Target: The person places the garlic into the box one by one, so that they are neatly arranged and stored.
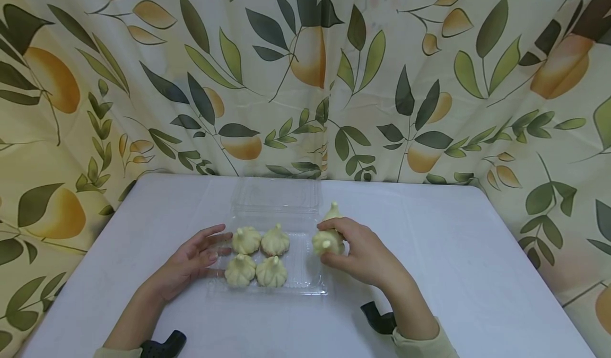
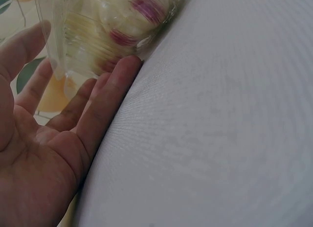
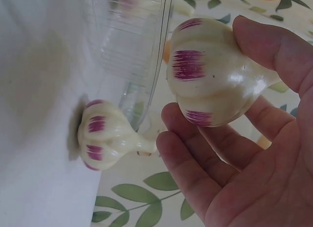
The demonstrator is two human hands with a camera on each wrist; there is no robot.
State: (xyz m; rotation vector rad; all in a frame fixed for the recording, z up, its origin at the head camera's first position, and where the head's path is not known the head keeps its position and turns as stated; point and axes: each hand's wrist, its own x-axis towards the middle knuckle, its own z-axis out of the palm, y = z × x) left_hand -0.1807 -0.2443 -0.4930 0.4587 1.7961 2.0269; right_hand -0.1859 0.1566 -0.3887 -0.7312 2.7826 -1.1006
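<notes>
My right hand (image 1: 360,249) pinches a garlic bulb (image 3: 220,73) between thumb and fingers, just off the right side of a clear plastic box (image 1: 305,284). The bulb is cream with purple streaks. Behind it, another garlic bulb (image 3: 110,134) stands on the table, partly hidden by the hand in the head view. Several garlic bulbs (image 1: 272,271) sit in two rows in the left part of the box. At the box's left side is my left hand (image 1: 195,257), its fingers extended and touching or very near the wall; the left wrist view shows the palm (image 2: 44,173) facing up.
The box's transparent lid (image 1: 277,193) lies folded back toward the far table edge. A white cloth covers the table (image 1: 420,225). Behind hangs a curtain (image 1: 353,98) with fruit and leaf print. Dark wrist-worn pieces (image 1: 379,318) show at both forearms.
</notes>
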